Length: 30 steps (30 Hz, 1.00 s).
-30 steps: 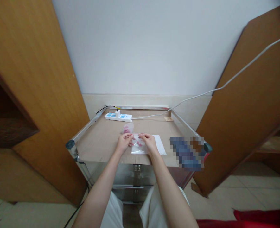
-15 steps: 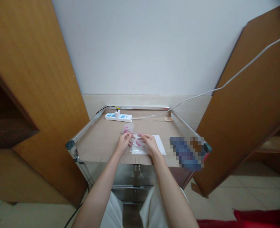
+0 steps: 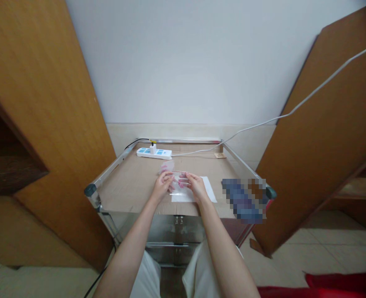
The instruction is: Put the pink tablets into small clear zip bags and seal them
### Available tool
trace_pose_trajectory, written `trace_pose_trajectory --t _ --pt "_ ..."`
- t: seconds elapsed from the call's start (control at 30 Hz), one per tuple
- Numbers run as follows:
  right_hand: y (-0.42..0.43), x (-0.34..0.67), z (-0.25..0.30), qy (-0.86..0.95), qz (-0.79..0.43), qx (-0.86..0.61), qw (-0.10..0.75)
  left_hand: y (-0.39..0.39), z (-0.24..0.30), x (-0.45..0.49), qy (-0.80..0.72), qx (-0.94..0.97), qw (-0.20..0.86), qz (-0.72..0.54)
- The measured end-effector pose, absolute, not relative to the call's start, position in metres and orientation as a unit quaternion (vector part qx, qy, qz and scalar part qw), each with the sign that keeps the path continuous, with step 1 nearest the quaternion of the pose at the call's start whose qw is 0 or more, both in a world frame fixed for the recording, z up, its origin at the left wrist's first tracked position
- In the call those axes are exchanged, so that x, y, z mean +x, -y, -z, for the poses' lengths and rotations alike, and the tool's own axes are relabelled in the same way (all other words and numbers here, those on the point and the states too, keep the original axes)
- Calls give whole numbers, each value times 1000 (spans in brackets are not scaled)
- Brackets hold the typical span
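Note:
Between my hands is a clear plastic bag [image 3: 177,189] with small pink pieces inside. My left hand [image 3: 163,186] pinches its upper left edge between thumb and fingers. At the upper right edge, my right hand [image 3: 196,185] grips the same bag, some fingers showing through or behind the film. Beneath it lies a white sheet [image 3: 210,191], partly covered by the bag and my right hand. Just beyond my left hand, a second clear bag [image 3: 167,166] with pink pieces rests on the cardboard. What the pink pieces are is too small to tell.
A cart top lined with cardboard [image 3: 124,188] has a raised metal rail [image 3: 183,141]. A white power strip [image 3: 154,153] with a plug stands at the back left, its cable [image 3: 248,129] running right. A blurred dark item [image 3: 243,201] lies at right. Wooden furniture flanks both sides.
The bag has tilted and shifted slightly in my hands, with its top edge a little higher. My right fingers have spread somewhat behind the film. The other things stay in place.

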State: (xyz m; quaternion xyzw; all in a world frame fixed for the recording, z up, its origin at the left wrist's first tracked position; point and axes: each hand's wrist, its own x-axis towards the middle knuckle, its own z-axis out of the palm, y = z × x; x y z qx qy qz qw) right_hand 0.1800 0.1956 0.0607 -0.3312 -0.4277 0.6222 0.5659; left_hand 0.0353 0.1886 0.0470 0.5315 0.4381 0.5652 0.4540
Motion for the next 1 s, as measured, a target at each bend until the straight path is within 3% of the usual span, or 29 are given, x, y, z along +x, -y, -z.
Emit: trace_pose_trajectory --t 0.5,0.83,1.0 --pt "-189 176 -65 440 -631 -347 537 -191 -43 32 -456 533 421 -575" --pt "-189 161 -63 375 -589 -315 643 -177 -47 45 -496 720 98 -476" --pt "-185 158 -67 407 -575 -303 642 -173 -49 46 -503 727 9 -467"
